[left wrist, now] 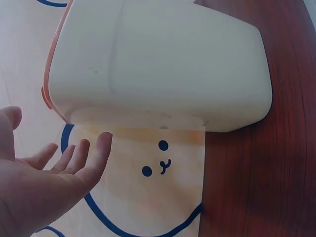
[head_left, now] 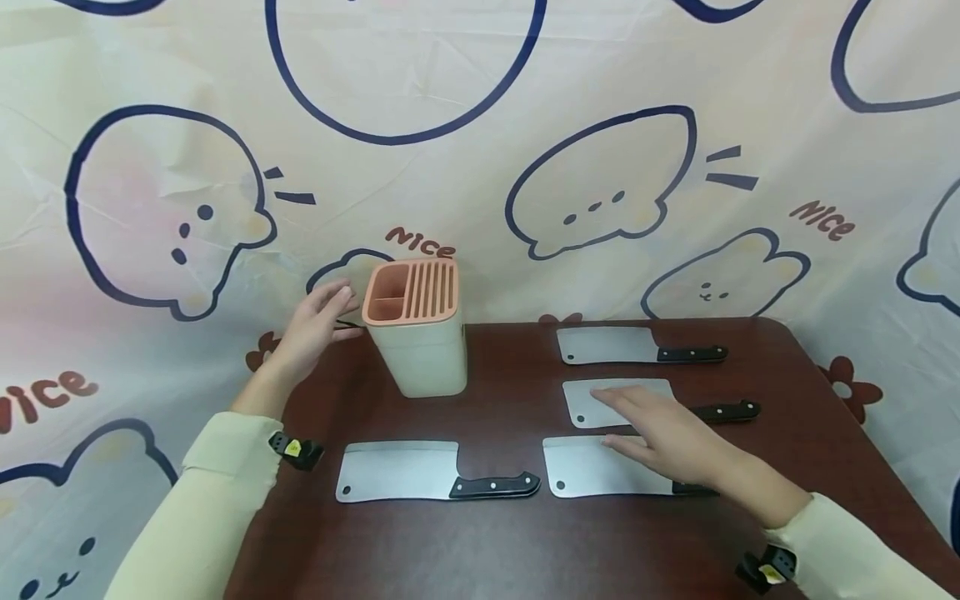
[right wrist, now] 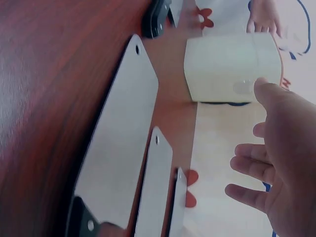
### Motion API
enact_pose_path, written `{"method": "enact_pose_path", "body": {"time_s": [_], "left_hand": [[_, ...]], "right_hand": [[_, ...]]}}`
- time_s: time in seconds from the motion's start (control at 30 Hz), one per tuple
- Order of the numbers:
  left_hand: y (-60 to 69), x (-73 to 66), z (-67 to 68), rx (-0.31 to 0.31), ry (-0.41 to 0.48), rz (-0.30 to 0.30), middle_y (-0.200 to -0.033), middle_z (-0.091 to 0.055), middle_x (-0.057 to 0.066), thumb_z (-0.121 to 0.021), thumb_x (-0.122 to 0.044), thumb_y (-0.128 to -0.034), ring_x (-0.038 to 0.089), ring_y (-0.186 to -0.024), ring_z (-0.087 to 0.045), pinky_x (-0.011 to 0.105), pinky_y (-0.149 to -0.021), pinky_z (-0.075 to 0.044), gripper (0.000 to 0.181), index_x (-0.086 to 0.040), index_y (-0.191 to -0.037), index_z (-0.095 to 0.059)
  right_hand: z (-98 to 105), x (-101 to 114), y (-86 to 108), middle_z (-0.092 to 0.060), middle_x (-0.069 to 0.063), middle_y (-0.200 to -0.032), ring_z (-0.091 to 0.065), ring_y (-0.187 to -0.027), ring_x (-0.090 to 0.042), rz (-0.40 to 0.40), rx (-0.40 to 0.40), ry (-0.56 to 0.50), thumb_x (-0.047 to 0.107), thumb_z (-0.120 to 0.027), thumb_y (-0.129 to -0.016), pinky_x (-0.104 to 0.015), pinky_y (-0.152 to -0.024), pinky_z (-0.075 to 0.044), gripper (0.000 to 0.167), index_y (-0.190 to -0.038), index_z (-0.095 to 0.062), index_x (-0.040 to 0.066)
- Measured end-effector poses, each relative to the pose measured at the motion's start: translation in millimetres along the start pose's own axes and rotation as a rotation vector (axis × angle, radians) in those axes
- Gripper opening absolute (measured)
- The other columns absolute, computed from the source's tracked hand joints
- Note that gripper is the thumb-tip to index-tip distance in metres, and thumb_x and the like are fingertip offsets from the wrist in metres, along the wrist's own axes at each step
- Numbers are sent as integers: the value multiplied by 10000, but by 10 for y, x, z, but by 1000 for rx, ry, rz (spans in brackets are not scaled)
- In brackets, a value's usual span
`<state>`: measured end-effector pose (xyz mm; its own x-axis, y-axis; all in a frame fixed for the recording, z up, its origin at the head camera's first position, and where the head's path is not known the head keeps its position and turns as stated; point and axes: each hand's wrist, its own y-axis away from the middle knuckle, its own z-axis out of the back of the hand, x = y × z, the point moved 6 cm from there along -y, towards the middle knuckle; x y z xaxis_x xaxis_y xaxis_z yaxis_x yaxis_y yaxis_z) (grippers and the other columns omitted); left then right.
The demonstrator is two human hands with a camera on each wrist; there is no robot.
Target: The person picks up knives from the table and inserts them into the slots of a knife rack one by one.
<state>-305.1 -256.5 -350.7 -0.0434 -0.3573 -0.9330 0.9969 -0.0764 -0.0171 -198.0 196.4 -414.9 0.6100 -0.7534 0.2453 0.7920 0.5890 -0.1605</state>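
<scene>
Knife holder [head_left: 435,358] standing upright toward the back of the tabletop [head_left: 405,550], nothing gripped on either side.
From my end, a clumsy bump from the left hand [head_left: 318,321] could tip it, and pressing the right hand [head_left: 667,429] down carelessly might catch a blade edge. Holder's just beside my left, fingers loosely spread; my right, fingers extended, hangs over two cleavers [head_left: 581,468], well apart from it.

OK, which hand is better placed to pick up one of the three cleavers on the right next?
Most likely the right hand: it hovers, fingers extended, over the middle cleaver and the nearest cleaver. The left hand is beside the slotted holder, farther from all three.
</scene>
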Motion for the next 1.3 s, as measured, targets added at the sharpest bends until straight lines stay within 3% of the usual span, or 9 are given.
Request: {"method": "enact_pose_path", "body": {"time_s": [0.3, 0.47, 0.93, 1.13, 1.3], "left_hand": [[-19, -44, -81, 43, 9, 19, -1639, -291, 160, -507, -409, -1068, 338, -1456, -378, 380, -1024, -494, 715, -54, -1615, -214], [-35, -45, -138, 78, 21, 1, -1606, -363, 144, -548, -340, -1062, 335, -1416, -438, 415, -1047, -482, 657, -77, -1602, -283], [-55, -34, -166, 93, 21, 8, -1617, -356, 123, -550, -321, -1061, 321, -1403, -466, 424, -1058, -476, 635, -110, -1605, -299], [-35, -25, -159, 87, 19, 10, -1619, -358, 105, -559, -329, -1055, 311, -1403, -468, 426, -1069, -469, 639, -127, -1605, -303], [-24, -23, -168, 87, 24, 13, -1615, -364, 108, -574, -339, -1048, 311, -1401, -470, 432, -1074, -466, 649, -120, -1601, -314]], "right_hand": [[-49, 111, 34, -615, -80, -1379, -590, -1261, -270, 51, 18, -4, 406, -711, -954, -508, -1010, -515, 636, -1480, -521, 103], [-84, 52, 115, -609, -78, -1391, -581, -1275, -279, 21, 57, -4, 399, -718, -948, -527, -1027, -500, 634, -1479, -525, 112], [70, -498, 670, -639, -82, -1336, -608, -1221, -312, -118, 118, -10, 454, -794, -869, -546, -943, -539, 667, -1402, -598, 105], [5, -718, 826, -654, -65, -1294, -623, -1181, -301, -157, 170, -14, 388, -854, -813, -525, -913, -555, 648, -1352, -629, 109], [-102, -863, 928, -671, 36, -1162, -642, -1065, -215, -200, 246, -14, 374, -881, -777, -483, -871, -569, 524, -1210, -689, 150]]}}
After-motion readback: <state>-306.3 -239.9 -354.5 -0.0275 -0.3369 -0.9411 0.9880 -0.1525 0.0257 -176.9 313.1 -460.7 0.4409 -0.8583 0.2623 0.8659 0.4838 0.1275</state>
